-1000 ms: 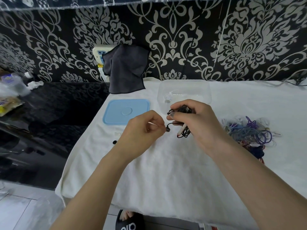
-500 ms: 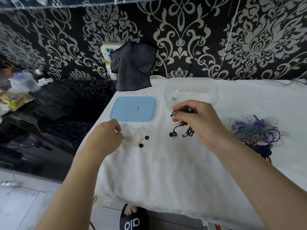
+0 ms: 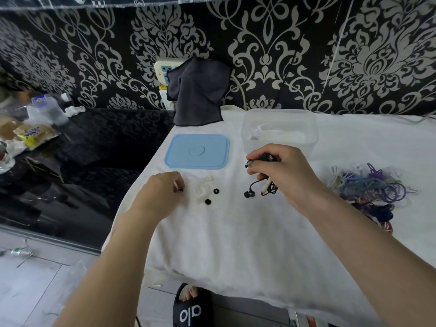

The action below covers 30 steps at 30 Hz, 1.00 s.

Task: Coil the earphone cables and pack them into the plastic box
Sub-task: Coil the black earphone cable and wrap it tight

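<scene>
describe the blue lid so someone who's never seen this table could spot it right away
On the white cloth over the table, look to the far left part, just in front of the dark grey rag hanging on the wall. The blue lid lies flat there, left of the clear plastic box. It is the only pale blue, flat, rounded rectangle, with a raised ring at its centre.
</scene>
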Each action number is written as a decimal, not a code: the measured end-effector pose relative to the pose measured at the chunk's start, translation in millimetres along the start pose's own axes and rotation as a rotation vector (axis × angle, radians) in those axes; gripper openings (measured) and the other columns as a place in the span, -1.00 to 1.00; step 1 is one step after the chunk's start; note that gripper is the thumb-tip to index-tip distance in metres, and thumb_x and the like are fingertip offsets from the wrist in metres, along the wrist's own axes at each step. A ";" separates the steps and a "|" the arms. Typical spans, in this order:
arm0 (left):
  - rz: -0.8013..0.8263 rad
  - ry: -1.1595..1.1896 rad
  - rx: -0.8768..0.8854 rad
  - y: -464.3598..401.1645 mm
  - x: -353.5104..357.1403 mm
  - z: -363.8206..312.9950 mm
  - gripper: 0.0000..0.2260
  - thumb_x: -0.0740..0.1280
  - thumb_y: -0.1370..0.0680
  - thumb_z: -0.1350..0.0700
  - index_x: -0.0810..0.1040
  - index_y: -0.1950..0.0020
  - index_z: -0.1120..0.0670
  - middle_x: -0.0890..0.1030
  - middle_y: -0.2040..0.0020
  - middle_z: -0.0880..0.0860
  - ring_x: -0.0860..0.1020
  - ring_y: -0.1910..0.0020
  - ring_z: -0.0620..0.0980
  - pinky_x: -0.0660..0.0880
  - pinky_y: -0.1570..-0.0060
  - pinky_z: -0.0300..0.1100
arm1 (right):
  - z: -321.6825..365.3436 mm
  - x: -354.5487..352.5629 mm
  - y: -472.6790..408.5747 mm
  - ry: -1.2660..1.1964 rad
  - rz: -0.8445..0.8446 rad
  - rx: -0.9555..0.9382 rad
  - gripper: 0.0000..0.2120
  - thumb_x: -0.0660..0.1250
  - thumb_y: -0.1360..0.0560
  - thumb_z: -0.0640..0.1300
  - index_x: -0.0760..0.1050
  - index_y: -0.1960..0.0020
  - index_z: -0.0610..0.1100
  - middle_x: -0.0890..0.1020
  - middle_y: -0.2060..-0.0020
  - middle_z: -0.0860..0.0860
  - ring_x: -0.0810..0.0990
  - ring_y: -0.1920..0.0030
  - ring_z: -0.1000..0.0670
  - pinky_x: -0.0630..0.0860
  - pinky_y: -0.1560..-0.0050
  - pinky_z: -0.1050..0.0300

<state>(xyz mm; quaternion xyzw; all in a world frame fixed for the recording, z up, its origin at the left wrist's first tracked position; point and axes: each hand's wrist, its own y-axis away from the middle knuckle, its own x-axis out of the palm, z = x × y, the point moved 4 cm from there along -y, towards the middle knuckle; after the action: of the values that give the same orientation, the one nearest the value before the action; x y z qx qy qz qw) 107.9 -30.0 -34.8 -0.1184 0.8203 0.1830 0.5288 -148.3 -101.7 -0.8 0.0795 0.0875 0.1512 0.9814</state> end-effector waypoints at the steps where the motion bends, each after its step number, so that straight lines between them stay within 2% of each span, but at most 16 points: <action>1: 0.000 0.002 0.005 -0.1 0.0 -0.2 -0.90 0.34 -0.53 0.22 0.60 0.07 0.04 0.61 0.11 -0.02 0.56 0.25 -0.02 0.58 0.19 -0.06 | -0.1 0.0 -0.2 -0.002 -0.003 0.000 -0.88 0.43 -0.46 -0.24 0.68 0.08 -0.06 0.73 0.23 -0.03 0.64 0.31 0.11 0.55 0.27 0.04; 4: -0.009 -0.030 0.014 0.5 -2.8 -2.9 -0.92 0.32 -0.53 0.21 0.56 0.09 0.03 0.62 0.10 -0.01 0.58 0.21 0.02 0.61 0.15 -0.01 | 0.1 0.2 -0.2 -0.012 -0.002 0.003 -0.89 0.44 -0.45 -0.23 0.69 0.09 -0.05 0.73 0.23 -0.03 0.65 0.30 0.09 0.53 0.23 0.07; 7: -0.096 0.015 0.068 1.7 -11.4 -14.8 -0.94 0.32 -0.55 0.18 0.52 0.09 0.03 0.63 0.10 -0.02 0.61 0.23 0.06 0.63 0.18 0.02 | -0.1 -0.1 -0.1 -0.033 -0.003 0.001 -0.90 0.44 -0.46 -0.24 0.68 0.09 -0.06 0.73 0.22 -0.02 0.69 0.22 -0.01 0.56 0.12 0.04; 10: -0.160 0.236 0.169 9.6 -17.8 -44.4 -0.90 0.35 -0.55 0.20 0.50 0.10 0.03 0.63 0.13 -0.05 0.61 0.26 0.00 0.56 0.32 -0.20 | -0.3 -0.1 -0.9 -0.050 -0.001 -0.002 -0.89 0.44 -0.46 -0.26 0.68 0.08 -0.09 0.74 0.21 -0.03 0.73 0.09 -0.10 0.62 -0.02 -0.02; 12: -0.128 0.368 0.239 16.1 -15.1 -67.3 -0.89 0.37 -0.56 0.21 0.49 0.10 0.03 0.63 0.14 -0.02 0.59 0.29 -0.02 0.46 0.37 -0.32 | 0.5 0.8 -0.5 -0.058 0.007 -0.011 -0.89 0.43 -0.46 -0.27 0.68 0.08 -0.10 0.74 0.21 -0.03 0.73 0.07 -0.11 0.63 -0.06 -0.08; 16: 0.005 0.512 0.337 24.2 -2.5 -99.1 -0.89 0.37 -0.58 0.20 0.52 0.09 0.00 0.63 0.19 0.01 0.61 0.25 0.08 0.55 0.28 -0.11 | 3.1 0.4 1.4 -0.075 0.012 -0.037 -0.89 0.43 -0.47 -0.28 0.67 0.07 -0.12 0.74 0.23 -0.03 0.74 0.07 -0.11 0.63 -0.03 -0.13; 18: 0.023 0.552 0.356 24.2 -0.3 -105.9 -0.89 0.37 -0.58 0.19 0.54 0.09 -0.01 0.64 0.20 -0.01 0.62 0.22 0.10 0.56 0.25 -0.08 | 4.2 -1.2 1.8 -0.077 0.015 -0.048 -0.89 0.42 -0.47 -0.27 0.67 0.07 -0.11 0.74 0.23 -0.04 0.74 0.08 -0.11 0.63 0.04 -0.12; 20: 0.023 0.593 0.357 22.9 -0.9 -108.2 -0.90 0.37 -0.58 0.21 0.55 0.08 0.01 0.64 0.21 -0.02 0.64 0.22 0.06 0.57 0.20 -0.11 | 5.2 -3.8 2.0 -0.072 0.004 -0.054 -0.89 0.42 -0.48 -0.26 0.68 0.07 -0.09 0.73 0.24 -0.04 0.72 0.19 -0.03 0.61 0.17 -0.07; 23: 0.033 0.632 0.356 20.2 -2.2 -109.3 -0.89 0.40 -0.55 0.21 0.57 0.08 -0.01 0.63 0.21 -0.01 0.64 0.20 0.06 0.59 0.10 -0.03 | 6.2 -7.2 0.4 -0.074 -0.022 -0.062 -0.88 0.42 -0.47 -0.27 0.68 0.06 -0.10 0.71 0.29 -0.02 0.61 0.34 0.08 0.55 0.27 0.08; 26: 0.060 0.634 0.379 19.8 -1.7 -112.2 -0.86 0.42 -0.54 0.23 0.59 0.07 -0.03 0.62 0.21 -0.09 0.59 0.24 -0.06 0.56 0.17 -0.14 | 6.1 -7.2 -1.1 -0.079 -0.021 -0.056 -0.88 0.43 -0.47 -0.25 0.68 0.05 -0.08 0.71 0.29 -0.03 0.59 0.36 0.06 0.56 0.26 0.04; 30: 0.073 0.645 0.390 20.4 -1.7 -116.3 -0.87 0.42 -0.55 0.23 0.59 0.06 -0.01 0.62 0.19 -0.13 0.55 0.27 -0.16 0.48 0.22 -0.30 | 4.7 -8.2 -0.8 -0.066 -0.021 -0.044 -0.88 0.44 -0.46 -0.24 0.68 0.06 -0.07 0.71 0.25 -0.07 0.59 0.37 0.08 0.50 0.34 0.19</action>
<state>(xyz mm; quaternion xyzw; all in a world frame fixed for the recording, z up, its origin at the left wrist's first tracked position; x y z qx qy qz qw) 4.8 -61.0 13.7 -0.0378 0.9677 -0.0046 0.2492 -154.8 -105.6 4.9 0.0618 0.0526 0.1401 0.9868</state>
